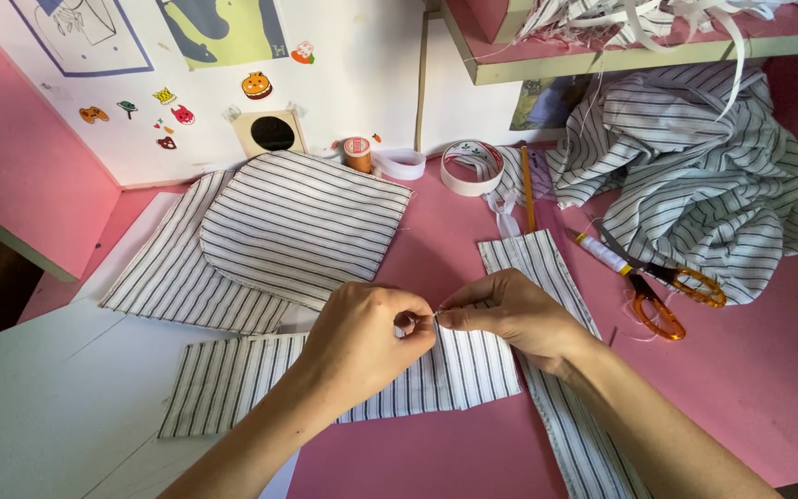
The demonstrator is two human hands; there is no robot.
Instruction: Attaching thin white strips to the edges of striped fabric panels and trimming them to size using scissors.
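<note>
- The left hand [362, 337] and right hand [510, 314] meet at the picture's centre, fingertips pinched together on something very small and pale, too small to tell what, held just above the flat rectangular piece of white cloth with dark stripes [325, 374]. Both grips are closed tight, a hold that fits fine work.
- That striped piece lies at 6 o'clock, spread flat across the white board and the pink tabletop [750, 370], right under the hands.
- A long narrow strip of the same striped cloth [556, 388] runs from 5 o'clock up under the right wrist.
- At 3 o'clock, orange-handled scissors [667, 296] lie within reach.
- At 10 o'clock, two rounded striped pieces [297, 226] are stacked aside.
- Farthest, at 12 o'clock, a white tape roll [471, 168] and an orange thread spool [356, 153]; at 2 o'clock, a crumpled striped shirt [695, 176].
</note>
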